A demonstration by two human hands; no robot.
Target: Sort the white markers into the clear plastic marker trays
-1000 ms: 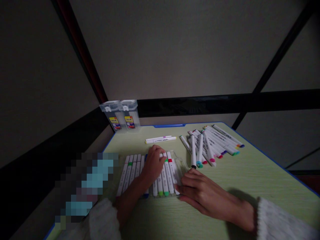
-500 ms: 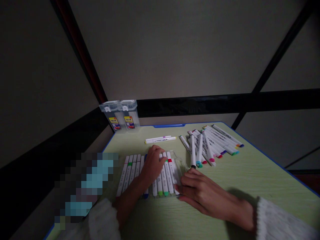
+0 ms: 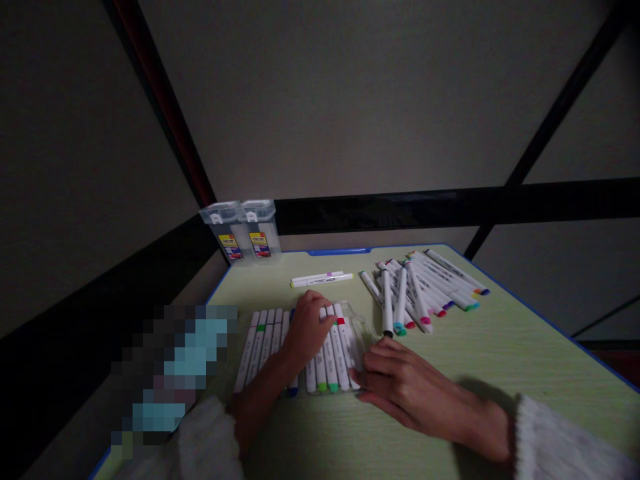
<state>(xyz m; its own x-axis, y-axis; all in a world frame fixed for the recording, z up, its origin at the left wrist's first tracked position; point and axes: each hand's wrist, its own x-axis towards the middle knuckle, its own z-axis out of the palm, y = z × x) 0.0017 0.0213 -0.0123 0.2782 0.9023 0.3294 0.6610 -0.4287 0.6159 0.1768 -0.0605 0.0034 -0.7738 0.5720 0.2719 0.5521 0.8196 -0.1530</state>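
Note:
A row of white markers [image 3: 330,353] with coloured caps lies side by side in a shallow clear tray [image 3: 363,328] near the front of the pale green table [image 3: 500,353]. My left hand [image 3: 305,330] rests on top of the row, fingers curled over the markers. My right hand [image 3: 400,383] lies flat at the tray's right end, fingers stretched out and touching its edge. More white markers [image 3: 263,343] lie in a row left of my left hand.
A loose heap of markers [image 3: 420,287] lies at the back right. Two single markers [image 3: 320,278] lie behind the tray. Two clear plastic boxes [image 3: 245,230] with yellow labels stand at the back left corner. Dark frame bars run behind the table.

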